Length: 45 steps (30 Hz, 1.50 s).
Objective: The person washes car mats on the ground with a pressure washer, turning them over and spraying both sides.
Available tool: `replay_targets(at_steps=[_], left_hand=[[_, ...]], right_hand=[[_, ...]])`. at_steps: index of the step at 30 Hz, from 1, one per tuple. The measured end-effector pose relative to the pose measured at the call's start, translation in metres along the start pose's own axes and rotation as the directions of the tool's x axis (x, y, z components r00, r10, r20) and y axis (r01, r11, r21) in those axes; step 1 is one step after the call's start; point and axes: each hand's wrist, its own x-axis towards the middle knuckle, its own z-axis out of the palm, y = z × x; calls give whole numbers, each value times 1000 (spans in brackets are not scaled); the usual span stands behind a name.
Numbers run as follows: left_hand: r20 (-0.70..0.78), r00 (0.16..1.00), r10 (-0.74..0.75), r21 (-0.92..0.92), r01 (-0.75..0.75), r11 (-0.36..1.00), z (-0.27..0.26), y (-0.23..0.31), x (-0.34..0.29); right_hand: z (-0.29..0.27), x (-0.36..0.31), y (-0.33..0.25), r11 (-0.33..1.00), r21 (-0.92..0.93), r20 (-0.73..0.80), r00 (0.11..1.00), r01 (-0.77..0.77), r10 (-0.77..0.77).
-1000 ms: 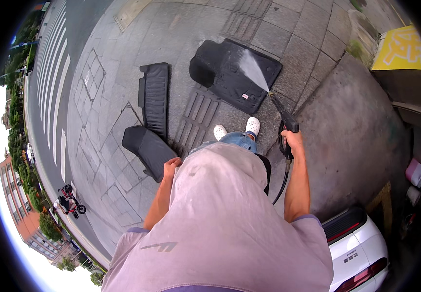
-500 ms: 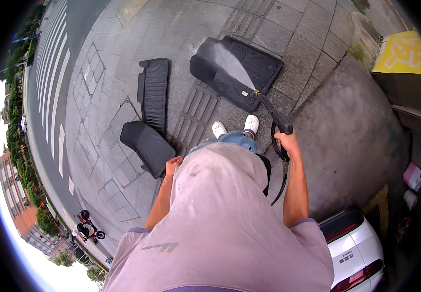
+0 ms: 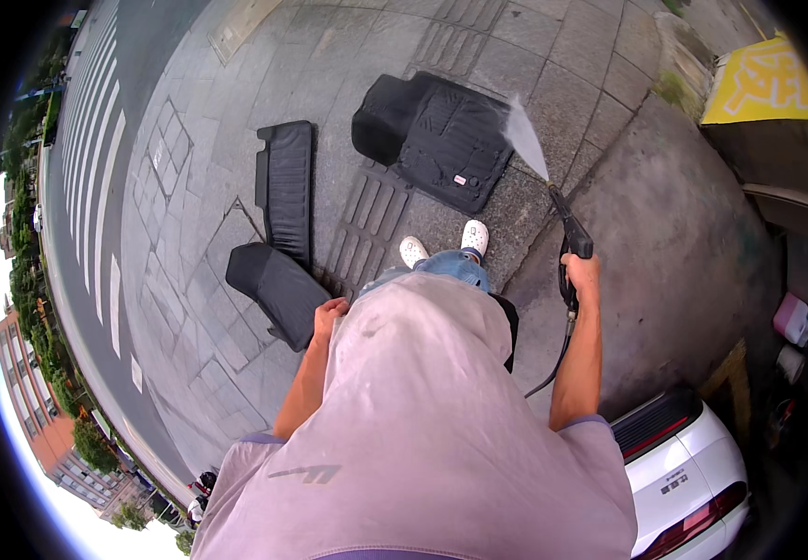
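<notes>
My right hand (image 3: 584,273) is wrapped round the grip of a black pressure washer gun (image 3: 572,229), held out to the right. A white fan of water (image 3: 525,135) leaves its brass tip and meets the right edge of a black car floor mat (image 3: 460,140), which lies on the paving ahead of my feet. My left hand (image 3: 331,315) is closed beside my shirt's hem; what it may hold is hidden. Left of my feet lie two more black mats, a long ribbed one (image 3: 287,187) and a car floor mat with a raised end (image 3: 282,294), touching or overlapping.
A black hose (image 3: 558,364) runs down from the gun past my right side. Behind me on the right stands a white car (image 3: 684,476). A yellow-topped block (image 3: 768,84) is at far right. A road with a crosswalk (image 3: 96,168) lies left.
My right hand has swung the gun to the right, and the spray has shifted from the mat's middle to its right edge. The left hand stays closed at my side.
</notes>
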Motion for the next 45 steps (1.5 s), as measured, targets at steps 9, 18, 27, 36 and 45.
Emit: replay_targets(at_steps=[9, 18, 27, 36, 45], left_hand=[[5, 999, -54, -16, 54, 998, 22, 25, -22], [1, 992, -127, -132, 126, 983, 17, 1, -38], [-87, 988, -125, -97, 116, 988, 25, -20, -66], [-111, 993, -47, -78, 38, 996, 29, -56, -64], [-87, 996, -30, -51, 25, 998, 24, -56, -38]], right_hand=[[3, 7, 51, 984, -176, 92, 995, -16, 32], [27, -2, 69, 962, -273, 242, 968, 1, 68], [47, -3, 64, 975, -224, 285, 957, 14, 52], [72, -22, 36, 972, -210, 397, 918, 104, -12], [65, -46, 14, 977, -89, 434, 891, 193, -137]])
